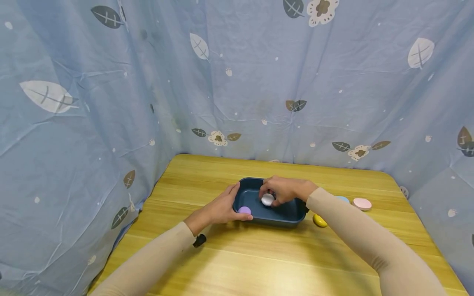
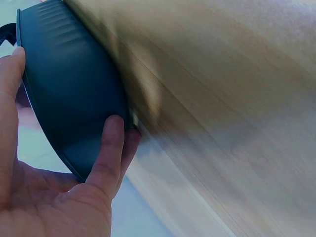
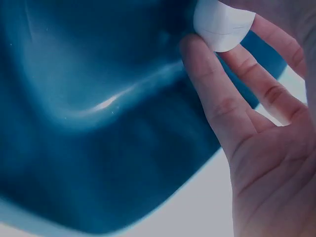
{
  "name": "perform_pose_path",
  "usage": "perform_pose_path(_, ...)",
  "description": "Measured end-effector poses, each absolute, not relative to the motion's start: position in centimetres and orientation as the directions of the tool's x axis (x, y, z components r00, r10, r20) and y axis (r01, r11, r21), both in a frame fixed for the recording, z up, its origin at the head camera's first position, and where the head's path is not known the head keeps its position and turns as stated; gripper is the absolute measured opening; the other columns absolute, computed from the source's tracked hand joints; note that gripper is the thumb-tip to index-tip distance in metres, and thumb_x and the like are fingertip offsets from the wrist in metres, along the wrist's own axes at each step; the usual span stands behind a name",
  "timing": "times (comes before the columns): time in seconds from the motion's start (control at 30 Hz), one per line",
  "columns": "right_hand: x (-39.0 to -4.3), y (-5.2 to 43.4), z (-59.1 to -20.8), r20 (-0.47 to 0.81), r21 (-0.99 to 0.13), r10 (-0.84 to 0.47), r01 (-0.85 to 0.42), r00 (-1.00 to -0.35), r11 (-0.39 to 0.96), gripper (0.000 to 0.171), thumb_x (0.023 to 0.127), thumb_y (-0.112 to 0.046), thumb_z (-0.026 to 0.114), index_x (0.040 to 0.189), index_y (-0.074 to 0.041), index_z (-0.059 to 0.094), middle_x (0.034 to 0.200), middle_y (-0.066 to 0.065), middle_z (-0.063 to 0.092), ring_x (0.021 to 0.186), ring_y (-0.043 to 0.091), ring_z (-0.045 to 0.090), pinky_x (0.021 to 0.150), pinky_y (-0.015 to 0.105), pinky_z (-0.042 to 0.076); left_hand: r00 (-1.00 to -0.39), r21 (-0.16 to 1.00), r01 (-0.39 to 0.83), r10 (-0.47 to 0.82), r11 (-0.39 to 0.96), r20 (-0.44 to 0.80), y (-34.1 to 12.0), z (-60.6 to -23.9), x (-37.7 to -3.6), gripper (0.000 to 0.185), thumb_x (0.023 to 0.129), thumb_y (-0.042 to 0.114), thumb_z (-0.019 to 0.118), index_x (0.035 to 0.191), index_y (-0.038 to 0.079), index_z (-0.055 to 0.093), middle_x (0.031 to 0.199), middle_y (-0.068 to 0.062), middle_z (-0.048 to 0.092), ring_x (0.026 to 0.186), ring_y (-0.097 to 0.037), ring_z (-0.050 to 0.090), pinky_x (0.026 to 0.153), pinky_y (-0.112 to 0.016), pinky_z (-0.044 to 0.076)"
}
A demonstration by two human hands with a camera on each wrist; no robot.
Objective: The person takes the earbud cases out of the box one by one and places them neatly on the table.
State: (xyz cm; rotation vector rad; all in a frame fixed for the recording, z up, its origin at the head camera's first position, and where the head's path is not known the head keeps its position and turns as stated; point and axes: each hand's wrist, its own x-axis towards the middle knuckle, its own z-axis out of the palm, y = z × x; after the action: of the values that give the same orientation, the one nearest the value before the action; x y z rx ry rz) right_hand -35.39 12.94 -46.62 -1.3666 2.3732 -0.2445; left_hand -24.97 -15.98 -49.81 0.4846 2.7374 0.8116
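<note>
Hands at work over a dark blue tray (image 1: 292,213), which sits mid-tabletop (image 1: 259,263) on pale wood. The right hand (image 1: 283,190) reaches into the tray from 3 o'clock and pinches a white, rounded disc (image 1: 267,200) between its fingertips (image 3: 207,74), just above the tray floor. The left hand (image 1: 222,207) steadies the tray at its 9 o'clock end, thumb on the rim and fingers (image 2: 111,148) curled against the outer wall. A purple disc (image 1: 244,210) already lies inside the tray at about 8 o'clock, beside the left thumb. Outside the tray, toward 3 o'clock, lie a yellow disc (image 1: 320,220), a pink disc (image 1: 362,203) and a pale blue one (image 1: 342,199), partly hidden by the right sleeve.

The step in hand looks like setting the white disc into the tray. The next move seems to call for opening the fingertips, then lifting clear without nudging the purple disc. No brand, label or writing can be read anywhere.
</note>
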Motion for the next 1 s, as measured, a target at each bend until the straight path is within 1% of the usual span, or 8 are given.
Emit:
perform_pose_path(0.23, -34.6, 14.6, -45.4, -0.166, -0.391, -0.857, -0.766, -0.488, 0.511, 0.043, 0.105, -0.015, 0.088, 0.146, -0.014, 0.079, 0.133, 0.005, 0.072, 0.111, 0.016, 0.071, 0.099, 0.036, 0.068, -0.914, 0.551, 0.239, 0.377, 0.799, -0.150, -15.9, -49.8, -24.8, 0.141, 0.092, 0.077, 0.089, 0.189, 0.009, 0.013, 0.193, -0.023, 0.024, 0.173, -0.044, 0.044, 0.139, -0.062, 0.044)
perform_pose_path(0.33, -34.5, 15.5, -45.0, -0.132, -0.421, -0.851, -0.749, -0.508, 0.512, 0.044, 0.105, -0.015, 0.089, 0.148, -0.014, 0.079, 0.133, 0.004, 0.071, 0.111, 0.014, 0.071, 0.097, 0.033, 0.069, -0.914, 0.544, 0.240, 0.375, 0.804, -0.152, -15.8, -49.7, -24.8, 0.141, 0.091, 0.078, 0.089, 0.189, 0.009, 0.013, 0.193, -0.024, 0.025, 0.173, -0.045, 0.044, 0.139, -0.062, 0.044)
perform_pose_path(0.47, -34.0, 17.0, -44.5, -0.087, -0.460, -0.840, -0.726, -0.536, 0.511, 0.045, 0.104, -0.014, 0.090, 0.148, -0.011, 0.078, 0.135, 0.006, 0.072, 0.114, 0.017, 0.074, 0.098, 0.033, 0.071, -0.918, 0.530, 0.240, 0.369, 0.813, -0.149, -15.8, -49.7, -24.8, 0.141, 0.091, 0.078, 0.089, 0.188, 0.009, 0.014, 0.193, -0.023, 0.025, 0.173, -0.044, 0.044, 0.139, -0.062, 0.044)
perform_pose_path(0.6, -33.3, 18.7, -43.8, -0.050, -0.488, -0.827, -0.708, -0.561, 0.510, 0.045, 0.103, -0.011, 0.090, 0.146, -0.007, 0.077, 0.137, 0.009, 0.072, 0.116, 0.022, 0.076, 0.098, 0.034, 0.072, -0.920, 0.531, 0.240, 0.365, 0.813, -0.142, -15.8, -49.7, -24.9, 0.141, 0.091, 0.078, 0.090, 0.188, 0.009, 0.014, 0.193, -0.022, 0.025, 0.173, -0.044, 0.044, 0.139, -0.061, 0.044)
perform_pose_path(0.7, -32.7, 20.1, -43.4, -0.035, -0.497, -0.803, -0.687, -0.595, 0.530, 0.043, 0.102, -0.011, 0.091, 0.143, -0.010, 0.079, 0.138, 0.009, 0.073, 0.117, 0.021, 0.075, 0.098, 0.035, 0.072, -0.921, 0.535, 0.240, 0.365, 0.810, -0.140, -15.9, -49.6, -24.9, 0.141, 0.091, 0.077, 0.090, 0.189, 0.010, 0.014, 0.194, -0.021, 0.024, 0.173, -0.043, 0.044, 0.139, -0.060, 0.045)
perform_pose_path(0.83, -32.0, 22.3, -43.4, -0.025, -0.526, -0.767, -0.644, -0.641, 0.555, 0.040, 0.101, -0.010, 0.093, 0.139, -0.016, 0.081, 0.138, 0.006, 0.074, 0.120, 0.024, 0.075, 0.100, 0.042, 0.073, -0.920, 0.539, 0.243, 0.368, 0.807, -0.136, -15.9, -49.5, -24.8, 0.142, 0.090, 0.076, 0.091, 0.188, 0.009, 0.014, 0.194, -0.021, 0.024, 0.173, -0.043, 0.044, 0.139, -0.060, 0.045)
perform_pose_path(0.93, -31.4, 23.9, -43.6, 0.006, -0.541, -0.754, -0.636, -0.657, 0.550, 0.040, 0.100, -0.006, 0.092, 0.138, -0.015, 0.082, 0.137, 0.005, 0.075, 0.122, 0.027, 0.075, 0.099, 0.043, 0.073, -0.918, 0.538, 0.249, 0.373, 0.805, -0.133, -15.8, -49.5, -24.7, 0.141, 0.091, 0.076, 0.091, 0.188, 0.008, 0.014, 0.194, -0.022, 0.024, 0.174, -0.042, 0.043, 0.139, -0.060, 0.044)
perform_pose_path(1.0, -31.0, 25.0, -43.8, 0.037, -0.543, -0.749, -0.643, -0.661, 0.540, 0.040, 0.099, -0.003, 0.091, 0.138, -0.012, 0.082, 0.135, 0.005, 0.076, 0.120, 0.027, 0.075, 0.097, 0.040, 0.074, -0.917, 0.537, 0.254, 0.377, 0.804, -0.132, -15.8, -49.5, -24.7, 0.141, 0.091, 0.076, 0.091, 0.188, 0.008, 0.014, 0.194, -0.022, 0.024, 0.174, -0.043, 0.043, 0.140, -0.060, 0.044)
